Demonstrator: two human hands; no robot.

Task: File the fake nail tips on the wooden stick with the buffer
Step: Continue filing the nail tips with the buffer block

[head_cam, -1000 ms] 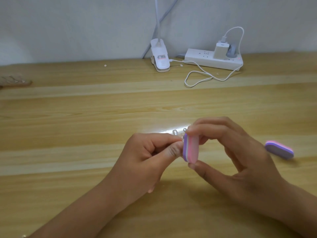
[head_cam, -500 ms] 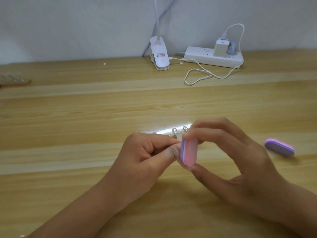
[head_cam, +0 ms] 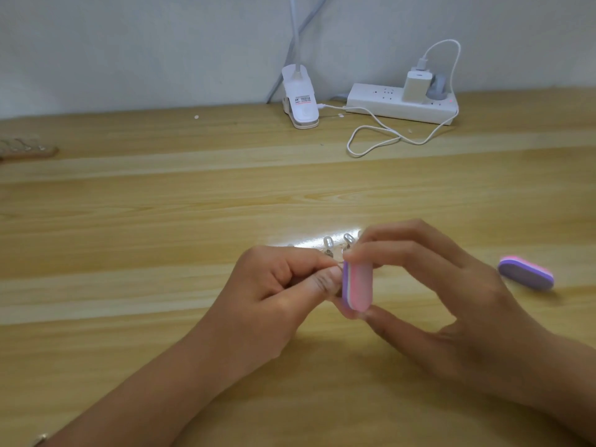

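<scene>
My left hand pinches a stick between thumb and fingers just above the wooden table; the stick is mostly hidden by the fingers. Clear fake nail tips stick up from it beyond my knuckles. My right hand holds a pink and purple buffer upright, index finger on its top end and thumb under its bottom end. The buffer's purple side lies against the stick's end by my left thumb.
A second purple and pink buffer lies on the table to the right. At the back stand a white clip lamp base and a white power strip with a looped cable. Another stick with nail tips lies far left.
The buffer has slid slightly along the stick's end between frames; both hands stay in nearly the same place.
</scene>
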